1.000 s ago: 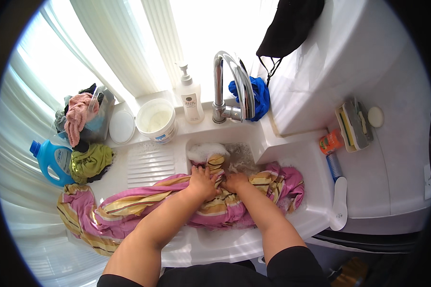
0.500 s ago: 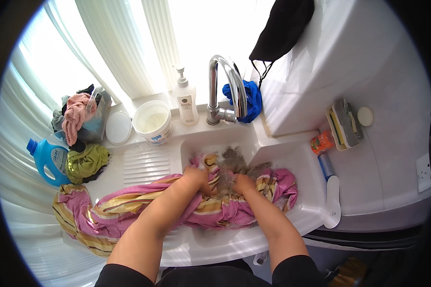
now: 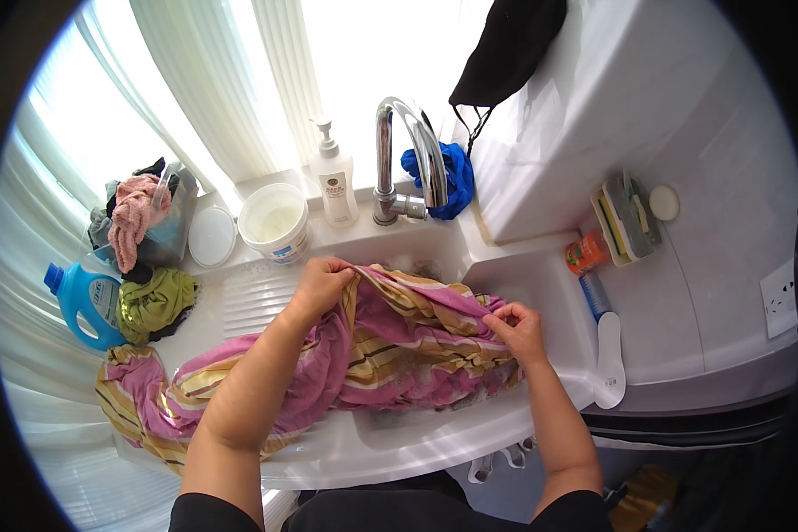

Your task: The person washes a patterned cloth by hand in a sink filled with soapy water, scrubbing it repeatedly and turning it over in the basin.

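A large wet cloth [image 3: 319, 381], pink with yellow and brown stripes, stretches from the left end of the washboard counter into the white sink [image 3: 541, 275]. My left hand [image 3: 324, 288] pinches its upper edge above the basin's left side. At the right, my right hand [image 3: 516, 330] grips the same edge between thumb and fingers. Between my hands the edge is pulled out and raised, while the lower folds hang into the basin. Suds and dark water show in small patches around the cloth.
Behind the sink stand a chrome faucet [image 3: 386, 168], a pump bottle [image 3: 334, 182] and a white tub [image 3: 273, 222]. A blue detergent jug [image 3: 89, 306] and a green garment [image 3: 158, 301] lie left. On the right are a brush [image 3: 594, 293] and a sponge holder [image 3: 625, 217].
Both hands have risen out of the suds and moved apart, the left one leftward and up, the right one rightward. The cloth's edge is now lifted and spread between them.
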`<state>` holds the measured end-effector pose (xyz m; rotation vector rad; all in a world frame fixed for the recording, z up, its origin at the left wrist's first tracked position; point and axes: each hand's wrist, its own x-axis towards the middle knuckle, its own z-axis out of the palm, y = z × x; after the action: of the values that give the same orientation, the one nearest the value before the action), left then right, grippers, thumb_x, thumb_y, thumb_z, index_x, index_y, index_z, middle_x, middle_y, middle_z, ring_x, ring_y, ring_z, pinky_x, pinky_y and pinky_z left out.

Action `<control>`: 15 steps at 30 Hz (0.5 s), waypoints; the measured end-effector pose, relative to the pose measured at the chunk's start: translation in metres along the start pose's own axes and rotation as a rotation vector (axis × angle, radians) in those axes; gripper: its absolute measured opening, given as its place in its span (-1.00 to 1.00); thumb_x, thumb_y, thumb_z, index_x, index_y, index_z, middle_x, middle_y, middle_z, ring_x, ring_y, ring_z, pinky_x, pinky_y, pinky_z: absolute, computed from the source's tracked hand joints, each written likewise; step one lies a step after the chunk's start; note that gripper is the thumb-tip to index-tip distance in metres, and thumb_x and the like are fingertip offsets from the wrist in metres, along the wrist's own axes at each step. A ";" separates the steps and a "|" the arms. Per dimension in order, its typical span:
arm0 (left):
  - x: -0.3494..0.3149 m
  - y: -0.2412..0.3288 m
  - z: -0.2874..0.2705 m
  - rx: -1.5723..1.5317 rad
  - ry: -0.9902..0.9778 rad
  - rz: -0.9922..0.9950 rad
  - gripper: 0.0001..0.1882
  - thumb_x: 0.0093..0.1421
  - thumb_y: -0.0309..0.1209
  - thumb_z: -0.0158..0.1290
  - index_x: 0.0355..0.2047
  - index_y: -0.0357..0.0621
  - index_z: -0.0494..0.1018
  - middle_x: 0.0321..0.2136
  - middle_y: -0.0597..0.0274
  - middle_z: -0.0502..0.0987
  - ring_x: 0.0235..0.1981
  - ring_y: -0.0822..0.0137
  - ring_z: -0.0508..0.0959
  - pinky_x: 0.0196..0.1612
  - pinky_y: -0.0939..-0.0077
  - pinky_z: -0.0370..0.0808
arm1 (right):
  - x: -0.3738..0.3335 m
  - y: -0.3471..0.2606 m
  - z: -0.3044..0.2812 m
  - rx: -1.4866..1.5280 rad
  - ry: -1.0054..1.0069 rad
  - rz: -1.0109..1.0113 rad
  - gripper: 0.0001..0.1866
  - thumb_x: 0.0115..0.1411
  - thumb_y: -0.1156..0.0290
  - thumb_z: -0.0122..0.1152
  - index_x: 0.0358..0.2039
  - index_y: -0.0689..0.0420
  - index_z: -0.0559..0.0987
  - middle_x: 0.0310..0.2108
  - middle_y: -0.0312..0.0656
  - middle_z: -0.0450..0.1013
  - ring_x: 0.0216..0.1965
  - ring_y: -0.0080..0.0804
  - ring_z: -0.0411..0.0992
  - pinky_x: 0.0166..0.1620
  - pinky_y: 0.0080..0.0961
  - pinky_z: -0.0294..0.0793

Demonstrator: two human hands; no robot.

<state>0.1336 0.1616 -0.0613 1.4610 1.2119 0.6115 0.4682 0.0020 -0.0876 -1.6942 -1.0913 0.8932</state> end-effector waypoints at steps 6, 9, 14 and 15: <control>-0.053 0.016 -0.013 0.981 -0.111 0.008 0.10 -0.17 0.25 0.26 0.26 -0.13 0.17 -0.06 -0.24 0.48 -0.04 -0.15 0.50 0.03 0.03 0.40 | 0.022 -0.007 0.073 -0.723 -0.315 -0.197 -0.07 -0.13 0.23 0.49 0.26 -0.07 0.19 0.01 0.02 0.38 0.03 -0.01 0.39 0.04 -0.20 0.43; -0.088 0.028 -0.022 1.205 -0.216 -0.106 0.36 -0.38 0.46 0.22 0.33 -0.09 0.06 0.08 -0.24 0.37 0.08 -0.17 0.42 0.12 -0.25 0.26 | 0.053 -0.010 0.122 -0.977 -0.433 -0.207 0.10 -0.12 0.12 0.50 0.37 -0.31 0.01 0.21 0.07 0.20 0.15 0.12 0.28 0.13 -0.12 0.38; -0.135 0.023 -0.022 1.206 -0.257 0.024 0.27 -0.37 0.37 0.24 0.27 -0.16 0.16 -0.18 -0.09 0.54 -0.16 -0.07 0.57 -0.11 -0.07 0.45 | 0.071 0.024 0.184 -1.240 -0.545 -0.008 -0.03 -0.10 -0.08 0.41 0.33 -0.40 0.14 0.37 -0.02 0.01 0.24 0.11 0.21 0.19 0.11 0.27; -0.144 0.022 -0.022 1.210 -0.248 0.067 0.15 -0.31 0.29 0.25 0.21 -0.18 0.23 -0.28 -0.05 0.58 -0.24 -0.04 0.61 -0.18 0.00 0.50 | 0.076 0.053 0.195 -1.228 -0.565 -0.007 -0.12 -0.10 -0.08 0.40 0.26 -0.33 0.26 0.29 -0.01 0.14 0.19 0.07 0.27 0.16 0.07 0.31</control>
<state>0.0721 0.0421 -0.0003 2.4643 1.3819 -0.3863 0.3345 0.1204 -0.2094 -2.4261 -2.3374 0.7285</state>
